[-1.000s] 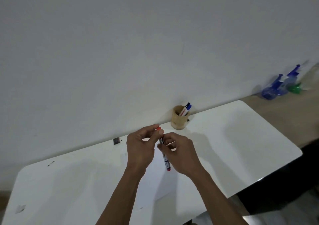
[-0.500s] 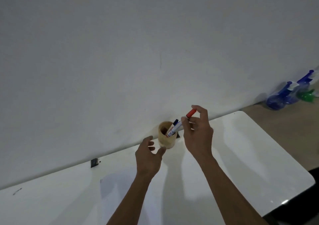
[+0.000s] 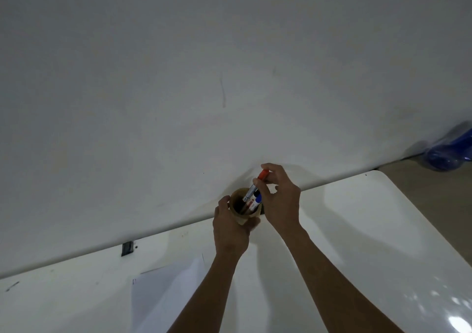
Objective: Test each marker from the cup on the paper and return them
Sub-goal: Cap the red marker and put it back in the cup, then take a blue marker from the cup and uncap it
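A tan cup (image 3: 240, 219) stands on the white table (image 3: 357, 243) against the wall. My left hand (image 3: 229, 226) wraps around the cup from the left and front. My right hand (image 3: 279, 200) pinches a red-capped marker (image 3: 255, 186), cap end up; its lower end dips into the cup's mouth. A blue-capped marker (image 3: 257, 200) leans inside the cup beside it. The white paper (image 3: 166, 289) lies flat on the table, below and left of my left forearm.
A small black clip (image 3: 127, 248) sits at the table's back edge on the left. A blue spray bottle (image 3: 449, 154) stands on the floor by the wall, far right. The table's rounded corner is at the right.
My right hand has carried the red-capped marker from over the paper to the cup and lowered its end inside. My left hand let go of the marker and closed around the cup.
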Motion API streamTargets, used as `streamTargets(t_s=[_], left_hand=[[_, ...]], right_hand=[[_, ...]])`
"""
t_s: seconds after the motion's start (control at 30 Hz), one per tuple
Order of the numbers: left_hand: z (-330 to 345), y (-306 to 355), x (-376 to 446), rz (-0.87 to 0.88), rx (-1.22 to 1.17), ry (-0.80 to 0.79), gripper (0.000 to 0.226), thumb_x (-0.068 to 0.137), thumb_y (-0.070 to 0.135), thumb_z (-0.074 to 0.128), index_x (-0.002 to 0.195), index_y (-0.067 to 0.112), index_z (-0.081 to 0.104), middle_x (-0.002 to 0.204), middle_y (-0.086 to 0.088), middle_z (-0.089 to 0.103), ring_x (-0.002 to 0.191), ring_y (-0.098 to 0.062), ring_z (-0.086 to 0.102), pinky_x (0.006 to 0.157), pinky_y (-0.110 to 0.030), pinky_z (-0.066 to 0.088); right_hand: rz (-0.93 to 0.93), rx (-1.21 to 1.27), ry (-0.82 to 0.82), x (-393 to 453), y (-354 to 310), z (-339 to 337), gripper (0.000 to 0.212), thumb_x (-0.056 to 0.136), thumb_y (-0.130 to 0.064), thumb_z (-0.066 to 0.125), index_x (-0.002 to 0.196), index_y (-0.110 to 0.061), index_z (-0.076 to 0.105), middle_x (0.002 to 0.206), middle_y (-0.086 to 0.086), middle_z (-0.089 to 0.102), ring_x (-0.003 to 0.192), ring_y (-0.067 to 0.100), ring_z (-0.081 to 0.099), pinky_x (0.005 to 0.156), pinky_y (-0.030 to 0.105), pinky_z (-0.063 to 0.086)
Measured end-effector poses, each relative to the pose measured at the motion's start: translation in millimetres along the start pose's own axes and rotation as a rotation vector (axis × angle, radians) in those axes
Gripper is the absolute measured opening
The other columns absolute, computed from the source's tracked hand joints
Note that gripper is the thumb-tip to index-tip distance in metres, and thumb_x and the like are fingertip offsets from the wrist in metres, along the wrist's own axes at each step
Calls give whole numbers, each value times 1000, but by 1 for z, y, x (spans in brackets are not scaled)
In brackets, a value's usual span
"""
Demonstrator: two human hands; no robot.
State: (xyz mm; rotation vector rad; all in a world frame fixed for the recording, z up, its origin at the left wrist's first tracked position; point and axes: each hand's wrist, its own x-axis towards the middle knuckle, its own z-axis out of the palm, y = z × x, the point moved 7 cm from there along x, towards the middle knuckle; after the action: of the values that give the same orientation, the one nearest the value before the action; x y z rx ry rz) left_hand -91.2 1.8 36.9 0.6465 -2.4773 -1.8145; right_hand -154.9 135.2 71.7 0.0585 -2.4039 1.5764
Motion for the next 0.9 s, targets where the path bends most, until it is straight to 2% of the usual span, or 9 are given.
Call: streamTargets(t_s=[0.13, 0.2, 0.3, 0.4, 0.5, 0.57, 0.73, 0.83, 0.9], left_hand=[[-3, -4, 2, 4, -5, 67, 56, 72, -3, 83, 108, 24, 50, 114, -2, 59, 86, -3, 56, 59, 0, 45], [-5, -7, 3, 22, 49, 91, 61, 68, 10, 88, 112, 30, 50, 116, 4, 62, 96, -9, 60, 74, -6, 44], [-4, -10, 2, 32, 69, 100, 64, 66, 14, 89, 119, 25, 54, 118, 4, 65, 105, -17, 60, 88, -26, 48], [-3, -12, 4, 35, 68, 95, 65, 67, 12, 89, 120, 22, 54, 118, 2, 65, 106, -18, 60, 94, -34, 52], [-2, -15, 6, 31, 25, 78, 60, 70, 4, 86, 118, 20, 55, 114, 2, 63, 98, -12, 59, 80, -6, 49], [-2, -15, 7, 28, 2, 63, 56, 72, -3, 83, 118, 15, 55, 109, 3, 60, 89, -8, 58, 67, 3, 44], [-5, -9, 5, 64, -15, 66, 57, 72, 4, 84, 109, 32, 51, 102, 15, 56, 87, 0, 55, 68, 5, 41], [-4, -12, 5, 45, 3, 41, 51, 76, -5, 79, 117, 15, 56, 105, 5, 57, 83, 5, 58, 63, 4, 42], [-4, -15, 5, 33, 25, 62, 56, 74, -1, 82, 122, 11, 55, 116, -4, 61, 89, -2, 59, 66, 0, 45]], right_hand=[[49, -21, 1, -5, 13, 9, 27, 86, -11, 79, 109, -20, 70, 91, -9, 71, 86, 7, 67, 76, 1, 44], [59, -50, 1, -8, 15, 13, 25, 85, -10, 78, 108, -16, 72, 92, -6, 72, 85, 10, 68, 78, 1, 45], [89, -90, 1, -14, 19, 17, 24, 86, -11, 78, 109, -13, 73, 98, 1, 76, 88, 16, 70, 85, 18, 54], [121, -108, -13, -17, 20, 21, 28, 87, -13, 78, 114, -13, 72, 103, 4, 76, 93, 20, 70, 91, 31, 57], [181, -81, -23, -20, 21, 17, 43, 84, -17, 82, 123, -12, 66, 105, 3, 73, 94, 18, 67, 86, 7, 46], [219, -63, 2, -24, 24, 11, 48, 79, -20, 86, 121, -11, 65, 100, 0, 68, 90, 16, 64, 74, -4, 39], [243, -131, 47, -35, 30, 2, 22, 78, -23, 87, 85, -7, 74, 84, 7, 74, 76, 20, 63, 74, 20, 49], [253, -106, 46, -35, 27, 0, 20, 78, -23, 87, 83, -6, 76, 83, 5, 76, 74, 15, 60, 72, 0, 39], [250, -56, 54, -35, 21, -4, 20, 79, -25, 86, 85, -8, 76, 81, 1, 75, 74, 14, 64, 70, -3, 38]])
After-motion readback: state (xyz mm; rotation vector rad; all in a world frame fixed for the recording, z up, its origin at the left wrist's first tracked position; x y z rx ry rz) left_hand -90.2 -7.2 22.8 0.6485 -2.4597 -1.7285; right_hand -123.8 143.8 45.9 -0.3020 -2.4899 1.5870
